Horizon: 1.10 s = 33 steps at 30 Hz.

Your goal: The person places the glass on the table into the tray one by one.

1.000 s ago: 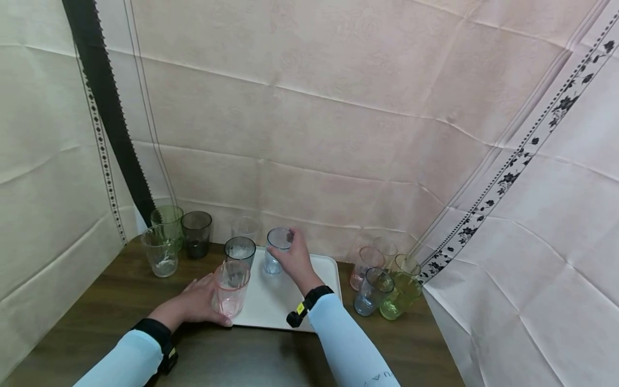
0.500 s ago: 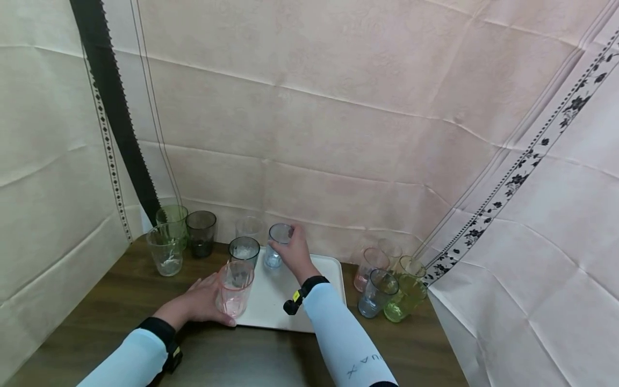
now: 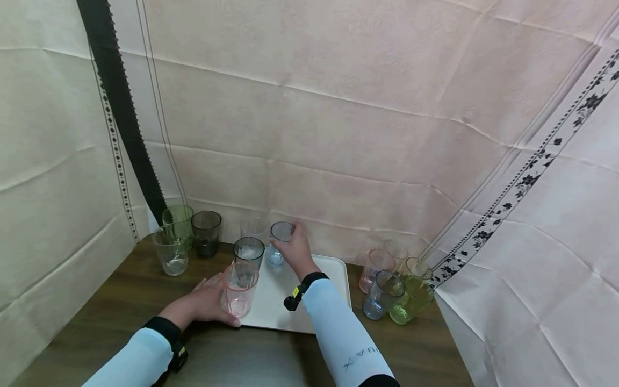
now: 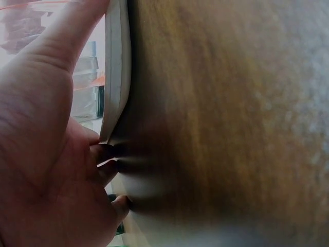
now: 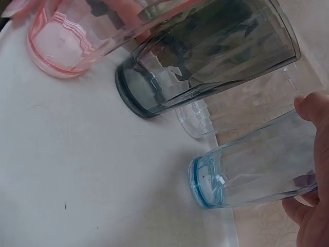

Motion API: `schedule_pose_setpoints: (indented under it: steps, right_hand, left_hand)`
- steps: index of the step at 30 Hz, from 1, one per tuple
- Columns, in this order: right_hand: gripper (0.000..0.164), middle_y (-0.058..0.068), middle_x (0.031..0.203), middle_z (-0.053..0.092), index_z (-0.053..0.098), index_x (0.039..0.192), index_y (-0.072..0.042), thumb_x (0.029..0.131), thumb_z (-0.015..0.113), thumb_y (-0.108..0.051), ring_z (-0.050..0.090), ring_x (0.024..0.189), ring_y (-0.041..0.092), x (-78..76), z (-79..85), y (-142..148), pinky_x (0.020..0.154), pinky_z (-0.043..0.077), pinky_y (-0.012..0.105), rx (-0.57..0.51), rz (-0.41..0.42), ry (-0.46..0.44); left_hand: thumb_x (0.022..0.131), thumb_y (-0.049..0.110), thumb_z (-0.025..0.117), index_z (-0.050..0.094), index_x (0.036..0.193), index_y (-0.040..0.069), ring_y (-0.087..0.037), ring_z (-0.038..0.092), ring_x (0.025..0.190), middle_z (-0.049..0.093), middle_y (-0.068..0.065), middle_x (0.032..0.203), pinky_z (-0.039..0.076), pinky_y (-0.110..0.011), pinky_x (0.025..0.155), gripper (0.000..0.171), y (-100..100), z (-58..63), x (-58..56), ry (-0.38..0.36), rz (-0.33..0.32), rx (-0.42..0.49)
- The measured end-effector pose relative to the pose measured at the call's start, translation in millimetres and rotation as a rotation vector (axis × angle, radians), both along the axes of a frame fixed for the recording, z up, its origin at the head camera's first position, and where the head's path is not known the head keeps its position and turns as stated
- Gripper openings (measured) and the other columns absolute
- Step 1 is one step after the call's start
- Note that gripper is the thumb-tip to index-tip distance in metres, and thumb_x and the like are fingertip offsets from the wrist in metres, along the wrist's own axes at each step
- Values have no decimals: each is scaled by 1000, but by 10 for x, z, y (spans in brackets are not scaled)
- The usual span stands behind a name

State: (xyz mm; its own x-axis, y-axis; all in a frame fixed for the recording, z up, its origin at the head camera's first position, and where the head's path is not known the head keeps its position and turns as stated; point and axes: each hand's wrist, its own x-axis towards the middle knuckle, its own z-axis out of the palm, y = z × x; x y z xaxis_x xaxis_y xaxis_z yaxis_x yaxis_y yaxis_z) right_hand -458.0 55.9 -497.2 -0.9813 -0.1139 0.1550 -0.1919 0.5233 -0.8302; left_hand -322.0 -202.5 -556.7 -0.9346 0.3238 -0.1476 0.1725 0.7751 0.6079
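In the head view my right hand (image 3: pixel 296 252) grips a light blue glass (image 3: pixel 281 232) near its rim, thumb on one side and fingers on the other. The glass is upright at the back of a white tray (image 3: pixel 282 312); I cannot tell whether its base touches. My left hand (image 3: pixel 208 302) holds the tray's front left corner, thumb along the front edge and fingers along the left side, beside a pink glass (image 3: pixel 239 293). Behind the pink one are a dark grey glass (image 3: pixel 249 250) and a clear glass (image 3: pixel 253 227), close together in the right wrist view.
Left of the tray are a clear glass (image 3: pixel 171 252), a green glass (image 3: pixel 180 217) and a smoky grey glass (image 3: pixel 207 234). To its right a cluster includes a pink glass (image 3: pixel 376 266), a blue glass (image 3: pixel 383 295) and a yellow-green glass (image 3: pixel 411 295). Cloth walls (image 3: pixel 338 134) enclose the wooden table (image 3: pixel 232 355).
The head view has drifted, so the scene sits slightly further right. Relative to the tray, my right hand and the light blue glass have edged slightly towards the back; my left hand stays at the corner.
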Motion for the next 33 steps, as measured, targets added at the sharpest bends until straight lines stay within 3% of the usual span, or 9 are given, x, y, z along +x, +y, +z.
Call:
schedule_pose_setpoints:
  steps: [14, 20, 27, 33]
  right_hand:
    - [102, 19, 167, 43, 28, 170, -7, 95, 90, -36, 47, 155, 34, -25, -40, -53, 122, 47, 48, 3, -2, 14]
    - [110, 20, 170, 40, 23, 173, -8, 93, 91, -41, 43, 157, 35, 45, -72, 0, 124, 44, 50, -27, 6, 8]
    - [109, 20, 172, 41, 25, 173, -8, 95, 88, -52, 44, 157, 37, 304, -84, 285, 122, 46, 54, 37, -39, -20]
    - [112, 19, 170, 45, 30, 172, -8, 91, 87, -62, 47, 155, 37, 798, -160, 703, 122, 46, 56, 92, -43, -16]
  left_hand:
    - [73, 64, 99, 20, 173, -2, -57, 17, 163, 25, -33, 176, 10, -80, 127, 144, 27, -9, 7, 32, -3, 6]
    - [74, 62, 99, 20, 173, -4, -58, 17, 162, 25, -34, 176, 12, -81, 126, 143, 26, 0, 19, 24, -14, 14]
    - [73, 65, 98, 24, 172, -3, -57, 16, 163, 26, -33, 176, 10, -80, 127, 142, 36, -33, 0, 26, -18, 6]
    - [72, 66, 98, 25, 172, -4, -58, 18, 162, 27, -34, 175, 12, -81, 126, 142, 1, -68, -17, 51, -23, -6]
